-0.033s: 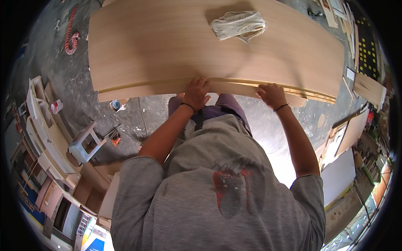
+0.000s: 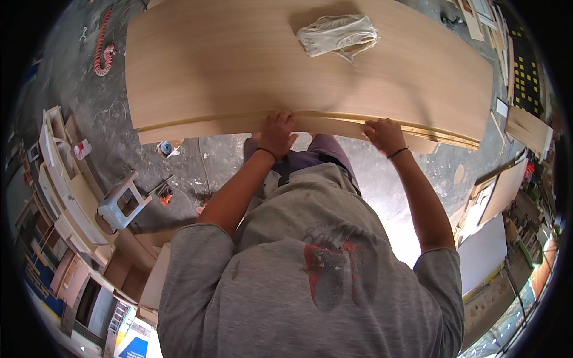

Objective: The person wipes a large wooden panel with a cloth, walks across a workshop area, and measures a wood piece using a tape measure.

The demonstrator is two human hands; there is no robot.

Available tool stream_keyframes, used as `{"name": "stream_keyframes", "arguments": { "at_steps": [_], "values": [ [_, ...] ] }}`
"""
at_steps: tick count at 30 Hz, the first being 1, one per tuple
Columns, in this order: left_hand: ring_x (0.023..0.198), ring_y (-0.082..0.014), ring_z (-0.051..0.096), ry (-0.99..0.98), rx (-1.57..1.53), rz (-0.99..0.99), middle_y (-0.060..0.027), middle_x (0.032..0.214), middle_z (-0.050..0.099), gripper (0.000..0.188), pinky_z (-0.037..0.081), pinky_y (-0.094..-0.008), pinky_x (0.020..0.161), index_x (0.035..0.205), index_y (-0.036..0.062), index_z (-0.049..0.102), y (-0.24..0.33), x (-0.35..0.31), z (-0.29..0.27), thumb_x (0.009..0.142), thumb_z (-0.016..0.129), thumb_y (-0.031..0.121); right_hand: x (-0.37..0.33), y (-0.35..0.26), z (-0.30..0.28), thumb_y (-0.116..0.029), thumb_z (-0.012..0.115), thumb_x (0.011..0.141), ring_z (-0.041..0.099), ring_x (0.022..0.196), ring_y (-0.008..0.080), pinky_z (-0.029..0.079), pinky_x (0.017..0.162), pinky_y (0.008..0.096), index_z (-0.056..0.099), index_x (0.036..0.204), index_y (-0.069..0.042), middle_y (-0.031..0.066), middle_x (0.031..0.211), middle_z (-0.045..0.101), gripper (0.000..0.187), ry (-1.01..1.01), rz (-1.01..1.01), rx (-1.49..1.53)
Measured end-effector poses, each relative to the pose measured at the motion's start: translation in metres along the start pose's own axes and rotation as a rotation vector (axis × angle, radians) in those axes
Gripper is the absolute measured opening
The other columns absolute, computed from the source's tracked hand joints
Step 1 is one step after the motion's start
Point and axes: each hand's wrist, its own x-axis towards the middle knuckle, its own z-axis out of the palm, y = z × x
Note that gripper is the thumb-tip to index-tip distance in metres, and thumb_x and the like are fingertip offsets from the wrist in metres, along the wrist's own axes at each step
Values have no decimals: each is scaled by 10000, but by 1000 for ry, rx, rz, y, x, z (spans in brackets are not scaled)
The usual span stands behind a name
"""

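Observation:
A wide light-brown wood panel [image 2: 239,65] lies in front of me. Along its near edge runs a narrow wood strip [image 2: 221,126], with a gap showing paler yellowish wood between the two. My left hand [image 2: 277,136] is closed over the strip near its middle, fingertips on top and thumb apart on the near side. Farther right, my right hand [image 2: 386,137] curls its fingers over the same strip; its thumb is hard to see. On the far part of the panel rests a crumpled bundle of off-white cloth gloves [image 2: 337,34], touched by neither hand.
A red coiled hose [image 2: 104,53] lies on the grey floor at far left. A pale blue stool [image 2: 122,203] is tipped over on the left, beside white cabinet parts [image 2: 71,191]. Boards [image 2: 528,131] and sheets lean along the right. A can [image 2: 82,149] stands at left.

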Motion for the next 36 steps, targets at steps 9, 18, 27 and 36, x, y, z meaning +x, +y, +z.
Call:
{"name": "stream_keyframes", "arguments": {
  "at_steps": [9, 18, 27, 36],
  "values": [
    [1085, -259, 427, -38, 190, -119, -49, 1136, 497, 502, 304, -458, 928, 1127, 156, 518, 12, 3, 4, 674, 685, 295, 14, 21, 32, -299, 477, 861, 602, 798, 291, 462, 686, 429, 610, 971, -142, 110, 809, 629, 233, -22, -133, 53],
    [1080, -277, 420, -21, 285, -174, -75, 1112, 495, 525, 309, -459, 905, 1115, 139, 519, 18, 4, 17, 657, 697, 324, 16, 23, 34, -299, 481, 867, 611, 819, 280, 448, 702, 443, 590, 989, -142, 94, 806, 643, 227, -28, -108, 32],
    [1107, -308, 421, 35, 78, -65, -133, 1139, 487, 630, 300, -472, 918, 1140, 47, 494, 61, 26, 33, 640, 688, 376, 31, 26, 39, -358, 560, 799, 621, 861, 274, 470, 737, 409, 638, 939, -146, 108, 896, 651, 266, -116, 108, 259],
    [1015, -277, 494, -12, -25, 95, -96, 1068, 532, 446, 366, -434, 877, 1051, 81, 565, 103, 72, 66, 680, 669, 305, 16, 44, 32, -479, 599, 765, 610, 900, 300, 478, 768, 411, 630, 981, -144, 108, 952, 648, 400, -67, 187, 253]
  ]
}}
